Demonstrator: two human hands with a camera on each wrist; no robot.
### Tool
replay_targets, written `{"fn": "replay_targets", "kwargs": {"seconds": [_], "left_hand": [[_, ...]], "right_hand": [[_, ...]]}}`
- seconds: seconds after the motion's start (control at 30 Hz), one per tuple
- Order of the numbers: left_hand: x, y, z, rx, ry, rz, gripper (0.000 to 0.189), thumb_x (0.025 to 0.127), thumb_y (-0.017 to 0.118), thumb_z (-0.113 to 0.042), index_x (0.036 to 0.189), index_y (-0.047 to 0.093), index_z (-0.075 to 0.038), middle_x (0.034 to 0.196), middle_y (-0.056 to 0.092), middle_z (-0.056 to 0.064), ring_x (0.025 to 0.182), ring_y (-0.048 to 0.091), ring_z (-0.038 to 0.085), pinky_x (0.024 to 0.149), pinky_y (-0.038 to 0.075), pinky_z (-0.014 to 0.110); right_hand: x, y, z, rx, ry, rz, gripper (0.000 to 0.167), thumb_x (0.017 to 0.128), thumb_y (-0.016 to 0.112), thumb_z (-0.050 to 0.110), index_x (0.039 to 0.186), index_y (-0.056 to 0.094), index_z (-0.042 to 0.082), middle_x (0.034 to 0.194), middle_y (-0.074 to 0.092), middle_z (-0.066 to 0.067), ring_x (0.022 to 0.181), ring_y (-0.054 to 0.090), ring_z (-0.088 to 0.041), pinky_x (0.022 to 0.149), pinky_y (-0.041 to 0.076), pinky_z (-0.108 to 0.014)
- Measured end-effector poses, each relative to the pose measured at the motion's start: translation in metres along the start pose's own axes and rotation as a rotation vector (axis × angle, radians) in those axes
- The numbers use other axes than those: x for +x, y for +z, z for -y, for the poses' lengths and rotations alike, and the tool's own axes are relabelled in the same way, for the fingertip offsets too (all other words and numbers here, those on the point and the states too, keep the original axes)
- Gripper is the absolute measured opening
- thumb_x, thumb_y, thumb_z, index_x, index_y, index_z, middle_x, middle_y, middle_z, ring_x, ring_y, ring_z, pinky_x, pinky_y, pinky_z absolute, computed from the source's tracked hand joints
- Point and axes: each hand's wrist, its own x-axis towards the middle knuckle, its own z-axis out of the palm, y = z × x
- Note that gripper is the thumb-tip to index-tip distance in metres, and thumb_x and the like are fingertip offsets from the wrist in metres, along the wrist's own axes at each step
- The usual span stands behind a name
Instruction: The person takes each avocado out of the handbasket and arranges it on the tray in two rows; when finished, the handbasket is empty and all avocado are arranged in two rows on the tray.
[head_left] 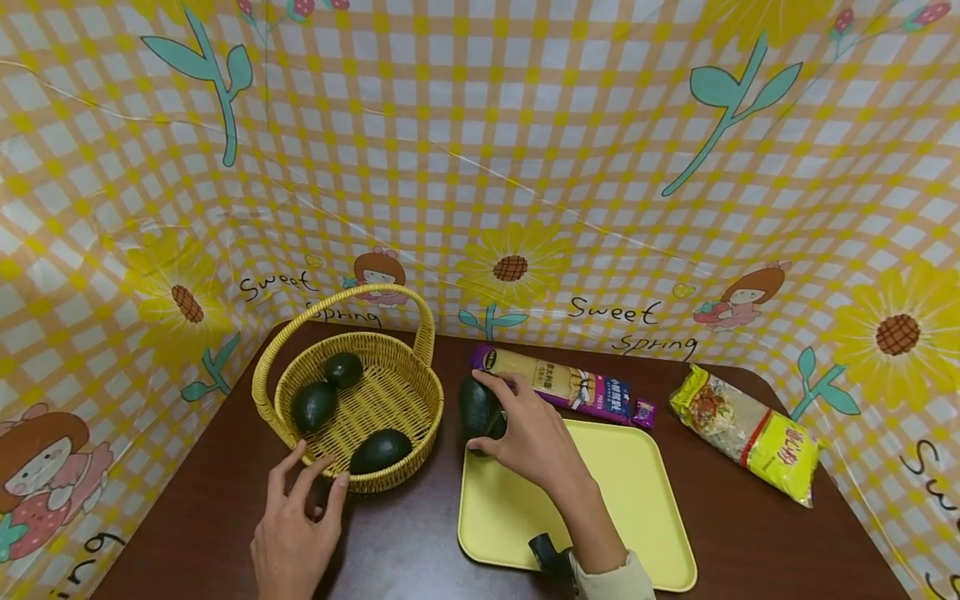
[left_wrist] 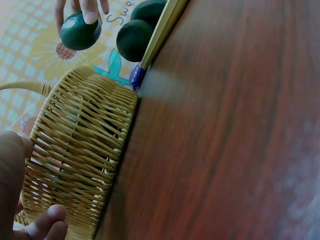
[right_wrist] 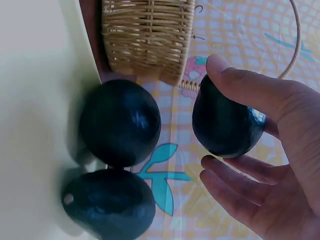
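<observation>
My right hand (head_left: 528,429) holds a dark green avocado (right_wrist: 225,120) between thumb and fingers, raised over the left back corner of the yellow tray (head_left: 622,500). Beneath it, two more avocados lie side by side on the tray, a rounder one (right_wrist: 120,122) and one with its stem end showing (right_wrist: 112,205). My left hand (head_left: 296,529) is at the near rim of the yellow wicker basket (head_left: 435,400), fingers spread and fingertips right at the rim. Inside the basket sit three avocados: one at the back (head_left: 343,370), one at left (head_left: 314,407) and one at the near side (head_left: 381,451).
A purple pasta packet (head_left: 555,379) lies behind the tray. Toward the right edge of the brown table (head_left: 405,542) is a yellow and clear noodle bag (head_left: 750,433). The basket's tall handle (head_left: 360,292) arches over it. Checked cloth (head_left: 525,167) walls in the back and sides.
</observation>
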Motion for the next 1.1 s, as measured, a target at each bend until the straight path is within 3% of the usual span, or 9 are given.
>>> {"fn": "replay_targets", "kwargs": {"seconds": [0.37,0.6,0.73,0.9,1.1], "left_hand": [[0.0,0.0,0.0,0.002,-0.015,0.014,0.031,0.098,0.082,-0.037,0.124,0.082,-0.02,0.152,0.059,0.009,0.057,0.054,0.007,0.044,0.035,0.03],[0.0,-0.001,0.0,0.0,-0.013,0.013,0.031,0.098,0.083,-0.036,0.124,0.082,-0.02,0.151,0.059,0.009,0.057,0.054,0.007,0.044,0.035,0.03],[0.001,-0.001,-0.001,0.002,-0.01,0.011,0.031,0.097,0.083,-0.035,0.123,0.082,-0.019,0.151,0.059,0.01,0.057,0.054,0.007,0.044,0.035,0.029],[0.001,-0.001,-0.002,0.002,-0.011,0.016,0.032,0.097,0.083,-0.035,0.124,0.081,-0.018,0.152,0.059,0.01,0.058,0.055,0.008,0.044,0.035,0.03],[0.0,-0.001,-0.002,-0.001,-0.009,0.013,0.031,0.097,0.083,-0.035,0.124,0.082,-0.018,0.151,0.059,0.01,0.058,0.055,0.008,0.044,0.035,0.03]], "right_hand": [[-0.007,-0.013,-0.021,-0.019,0.04,-0.033,0.098,0.075,0.102,0.036,0.159,0.053,0.026,0.151,0.056,-0.016,0.071,0.063,-0.022,0.065,0.053,-0.04],[-0.012,-0.02,-0.034,-0.001,0.084,-0.015,0.096,0.076,0.102,0.032,0.159,0.053,0.023,0.15,0.053,-0.02,0.05,0.044,-0.013,0.053,0.042,-0.033],[-0.017,-0.023,-0.043,0.002,0.097,0.003,0.096,0.077,0.102,0.03,0.159,0.053,0.022,0.151,0.052,-0.019,0.048,0.039,-0.012,0.05,0.038,-0.031],[-0.022,-0.027,-0.054,-0.024,0.103,0.002,0.095,0.076,0.102,0.03,0.158,0.053,0.019,0.151,0.054,-0.021,0.059,0.052,-0.017,0.054,0.044,-0.034],[-0.025,-0.031,-0.066,-0.029,0.139,0.015,0.096,0.077,0.101,0.03,0.158,0.053,0.018,0.149,0.055,-0.025,0.078,0.068,-0.03,0.066,0.057,-0.046]]}}
